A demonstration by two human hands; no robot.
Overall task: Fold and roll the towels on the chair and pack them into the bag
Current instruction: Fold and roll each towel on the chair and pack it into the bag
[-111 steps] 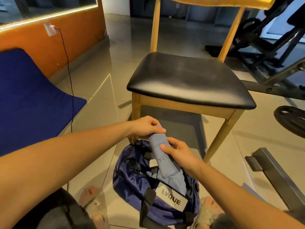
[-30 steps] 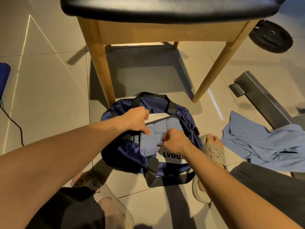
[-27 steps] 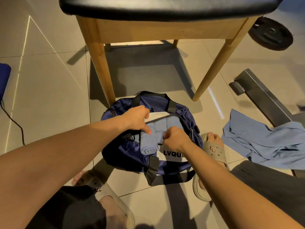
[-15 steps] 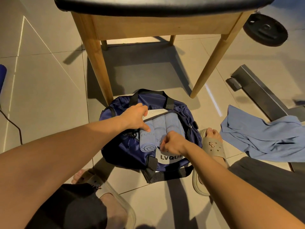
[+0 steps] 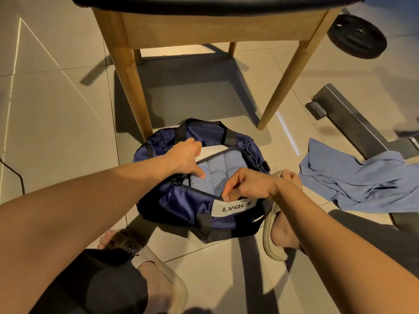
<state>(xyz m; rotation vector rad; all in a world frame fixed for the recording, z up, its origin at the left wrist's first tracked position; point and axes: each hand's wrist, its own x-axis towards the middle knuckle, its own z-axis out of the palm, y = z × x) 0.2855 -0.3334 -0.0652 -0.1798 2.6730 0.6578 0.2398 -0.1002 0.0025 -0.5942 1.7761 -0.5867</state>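
A navy duffel bag (image 5: pixel 181 207) with a white "LVQUE" label lies open on the tiled floor in front of the chair (image 5: pixel 204 28). Several rolled light-blue towels (image 5: pixel 217 168) lie side by side inside it. My left hand (image 5: pixel 186 157) grips the far rim of the opening, and its thumb points down onto the left roll. My right hand (image 5: pixel 247 184) pinches the near rim of the opening just above the label. An unfolded light-blue towel (image 5: pixel 362 180) lies crumpled on the floor to the right.
The chair's two wooden front legs stand just behind the bag. A black weight plate (image 5: pixel 358 37) lies at the far right, and a grey metal beam (image 5: pixel 353 123) runs beside the loose towel. My feet in beige slippers (image 5: pixel 272 236) flank the bag.
The last rolled towel went from my hands into the bag. My right hand moved from the rolls to the near rim and drew it up over their ends.
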